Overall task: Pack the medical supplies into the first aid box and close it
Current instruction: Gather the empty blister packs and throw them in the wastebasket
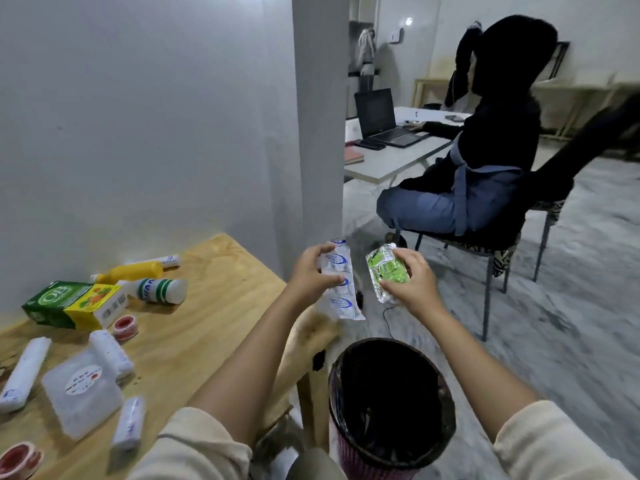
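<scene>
Nearest the camera, a dark waste bin [391, 403] stands on the floor between the two forearms, just off the corner of the wooden table [221, 306]. Above it, both hands are raised off the table. The left hand [311, 275] pinches a strip of white packets with blue print [341, 289], which hangs down from the fingers. The right hand [412, 285] wraps a crinkled green-and-clear pouch [386, 271]; what is inside it is blurred, possibly gauze or cotton.

On the table to the left lies a translucent plastic box [83, 389] with a round label, apparently the first aid box, lid down as far as can be told. Around it sit white bandage rolls [129, 422], two red tape rolls [125, 328], a green and yellow carton [74, 303], a white bottle with green bands [159, 289] and a yellow bottle [135, 271].

The step in hand looks like gathering: two supplies are held, nothing is packed. Next, both hands need to swing left over the table, and one must be freed to open the box before anything goes in.

Beyond, a seated person [485, 161] works at a laptop [381, 119].
</scene>
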`<state>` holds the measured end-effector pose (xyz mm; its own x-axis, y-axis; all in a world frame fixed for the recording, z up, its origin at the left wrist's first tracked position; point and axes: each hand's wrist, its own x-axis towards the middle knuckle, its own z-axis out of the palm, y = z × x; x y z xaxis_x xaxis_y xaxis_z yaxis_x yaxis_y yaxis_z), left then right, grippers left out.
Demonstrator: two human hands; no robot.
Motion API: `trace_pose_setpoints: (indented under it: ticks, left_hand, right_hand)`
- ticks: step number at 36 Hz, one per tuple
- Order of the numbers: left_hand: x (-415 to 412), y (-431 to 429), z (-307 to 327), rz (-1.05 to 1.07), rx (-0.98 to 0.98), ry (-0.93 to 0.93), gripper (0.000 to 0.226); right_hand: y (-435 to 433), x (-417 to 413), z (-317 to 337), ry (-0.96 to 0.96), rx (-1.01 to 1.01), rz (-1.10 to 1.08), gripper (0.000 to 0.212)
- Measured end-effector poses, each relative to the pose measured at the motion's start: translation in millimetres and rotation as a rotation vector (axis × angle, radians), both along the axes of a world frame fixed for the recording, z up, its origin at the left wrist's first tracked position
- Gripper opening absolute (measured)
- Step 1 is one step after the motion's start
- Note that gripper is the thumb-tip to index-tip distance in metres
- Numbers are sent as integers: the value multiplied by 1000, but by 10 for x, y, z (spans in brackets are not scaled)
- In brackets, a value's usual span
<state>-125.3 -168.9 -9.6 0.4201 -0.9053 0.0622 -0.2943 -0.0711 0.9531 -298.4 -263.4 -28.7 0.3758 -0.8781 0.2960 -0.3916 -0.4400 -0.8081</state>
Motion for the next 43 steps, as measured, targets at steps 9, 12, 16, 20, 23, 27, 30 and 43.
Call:
trace_pose_setpoints:
  ticks: [9,12,16,20,23,27,30,43]
  left_hand:
    - [-880,-885,-819,-191,195,-97,67]
    - [-981,-987,-1268,-233,302,-88,68]
    - [-997,-1005,-1871,-225,461,-101,69]
    - [-934,-1007,-2385,-218,605,-123,71]
    - [-856,-1060,-2697,-215,681,-126,72]
    - [-793,-1129,-3004,-218,740,-131,69]
    - [-779,-1139,-3149,-240,787,-134,61]
    - [-825,-1070,-3077,-251,835,-159,66]
  right_hand:
    - [-441,-894,-836,57,209,-187,66]
    - [-496,-1013,-1251,91,306,-217,67]
    - [-479,-1042,-1832,138,439,-231,65]
    - [-448,-972,-2352,208,539,-229,61]
    - [-455,-895,-2629,243,587,-213,58]
    - [-504,-795,-2928,286,628,-182,58]
    - [-526,-750,-3113,290,665,-175,58]
    - [-450,-758,-3031,274,808,-169,55]
